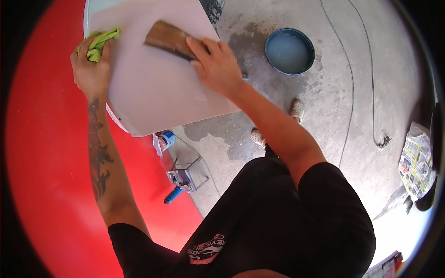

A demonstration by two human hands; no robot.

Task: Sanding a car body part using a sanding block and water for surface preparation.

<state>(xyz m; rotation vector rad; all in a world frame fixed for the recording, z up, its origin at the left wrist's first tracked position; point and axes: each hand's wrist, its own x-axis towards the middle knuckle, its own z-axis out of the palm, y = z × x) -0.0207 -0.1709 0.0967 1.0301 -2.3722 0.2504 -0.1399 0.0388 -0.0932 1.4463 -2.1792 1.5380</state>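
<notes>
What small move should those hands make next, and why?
Probably slide the brown block a little further across the pale panel: the right hand grips it and it appears to lie against that surface, while the left hand holds a green cloth at the panel's edge.

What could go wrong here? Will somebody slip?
Maybe! The concrete floor has dark patches that look wet, near the shoes, so a foot might slide.

The round basin of cloudy liquid stands on that floor too, so a careless step could spill it.

And the right hand grips the brown block at one end, so it might tilt and mark the pale panel.
</notes>
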